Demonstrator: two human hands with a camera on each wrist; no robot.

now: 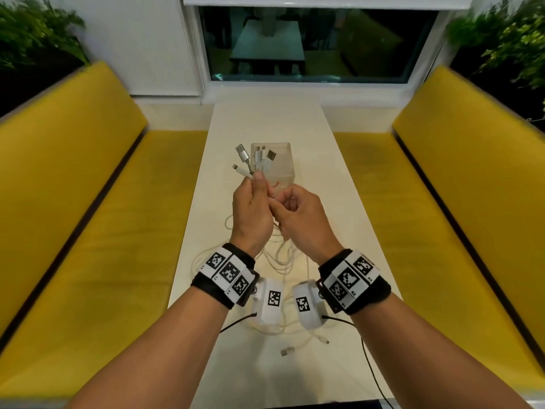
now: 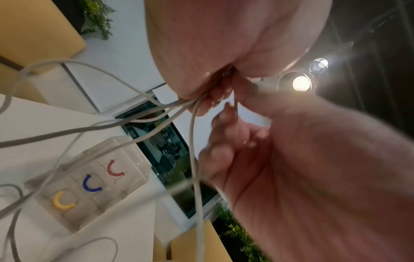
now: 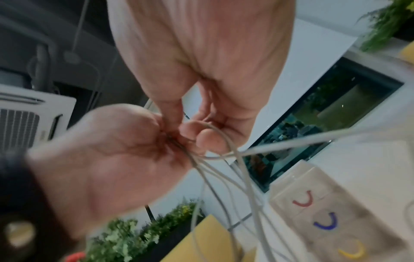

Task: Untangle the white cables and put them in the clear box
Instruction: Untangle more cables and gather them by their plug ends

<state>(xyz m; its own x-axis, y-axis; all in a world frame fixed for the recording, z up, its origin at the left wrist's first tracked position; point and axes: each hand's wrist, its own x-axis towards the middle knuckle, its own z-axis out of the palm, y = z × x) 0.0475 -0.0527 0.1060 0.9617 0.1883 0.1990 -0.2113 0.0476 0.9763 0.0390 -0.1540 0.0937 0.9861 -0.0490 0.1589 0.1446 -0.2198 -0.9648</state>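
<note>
Several white cables point(image 1: 256, 160) are bunched in my left hand point(image 1: 257, 184), which grips them just below their plug ends; the plugs fan upward. Their long strands hang from the fist and lie in loops on the table point(image 1: 280, 261). My right hand point(image 1: 284, 200) is close against the left, fingers curled, pinching one cable strand point(image 3: 213, 132) that loops over its fingertips. The clear box point(image 1: 283, 172) stands on the table just beyond both hands; in the wrist views the clear box point(image 2: 89, 177) shows red, blue and yellow U-shaped marks on its compartments.
The narrow white table point(image 1: 265, 122) runs away from me between two yellow benches point(image 1: 88, 202). Loose plug ends point(image 1: 288, 351) lie near the front edge under my wrists. A window point(image 1: 309, 42) and plants are beyond the table's far end.
</note>
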